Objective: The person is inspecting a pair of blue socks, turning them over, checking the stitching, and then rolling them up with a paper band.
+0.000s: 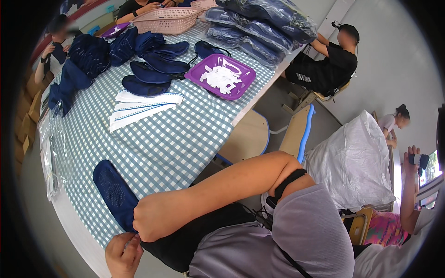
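Head view: right hand (157, 217) curled closed on lower end of navy cloth piece (111, 190), which lies at bench edge on checked cover (162, 153), dotted patch facing up. Left hand (124, 255) just below, fingers bent close together near right fingertips; cannot tell whether they hold anything. Farther up bench: white cloths (139, 105) fanned out, navy pouches (160, 64) heaped, purple tray (197, 75) bearing white paper bits (221, 78), pink basket (172, 24).
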Demonstrator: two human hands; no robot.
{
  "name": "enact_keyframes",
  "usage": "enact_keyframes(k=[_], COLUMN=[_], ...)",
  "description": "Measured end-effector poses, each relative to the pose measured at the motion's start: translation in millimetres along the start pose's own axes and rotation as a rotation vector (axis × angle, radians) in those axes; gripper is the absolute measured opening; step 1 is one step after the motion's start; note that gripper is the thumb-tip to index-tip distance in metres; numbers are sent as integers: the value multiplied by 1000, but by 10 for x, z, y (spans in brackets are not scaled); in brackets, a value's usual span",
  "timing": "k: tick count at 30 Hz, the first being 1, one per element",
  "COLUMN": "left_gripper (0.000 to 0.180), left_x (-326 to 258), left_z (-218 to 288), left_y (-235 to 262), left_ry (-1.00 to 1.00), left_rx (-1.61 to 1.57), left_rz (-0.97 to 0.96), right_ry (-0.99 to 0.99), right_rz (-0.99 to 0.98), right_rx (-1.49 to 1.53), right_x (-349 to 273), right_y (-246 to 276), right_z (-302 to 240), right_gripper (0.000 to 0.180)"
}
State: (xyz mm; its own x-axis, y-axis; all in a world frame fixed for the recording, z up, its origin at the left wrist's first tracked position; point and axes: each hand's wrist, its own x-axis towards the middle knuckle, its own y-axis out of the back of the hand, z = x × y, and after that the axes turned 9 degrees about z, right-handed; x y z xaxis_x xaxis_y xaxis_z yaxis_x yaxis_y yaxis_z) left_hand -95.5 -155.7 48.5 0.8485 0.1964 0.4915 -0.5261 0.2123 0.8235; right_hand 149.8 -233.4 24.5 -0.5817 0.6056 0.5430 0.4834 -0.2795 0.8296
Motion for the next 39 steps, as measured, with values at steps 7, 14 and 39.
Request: enact_keyframes(k=[7, 14, 39], left_gripper=[22, 23, 23], left_x=[-88, -92, -3], left_z=[-35, -42, -7], left_y=[-78, -98, -128], left_ry=[-77, -113, 274], left_rx=[82, 98, -59], left_rz=[53, 74, 80], right_ry=[-2, 3, -41], right_rz=[13, -8, -15], right_rx=[-18, -28, 68], right_x=[1, 9, 39], right_y=[-7, -10, -34], right_z=[-15, -10, 38], right_gripper=[18, 16, 18])
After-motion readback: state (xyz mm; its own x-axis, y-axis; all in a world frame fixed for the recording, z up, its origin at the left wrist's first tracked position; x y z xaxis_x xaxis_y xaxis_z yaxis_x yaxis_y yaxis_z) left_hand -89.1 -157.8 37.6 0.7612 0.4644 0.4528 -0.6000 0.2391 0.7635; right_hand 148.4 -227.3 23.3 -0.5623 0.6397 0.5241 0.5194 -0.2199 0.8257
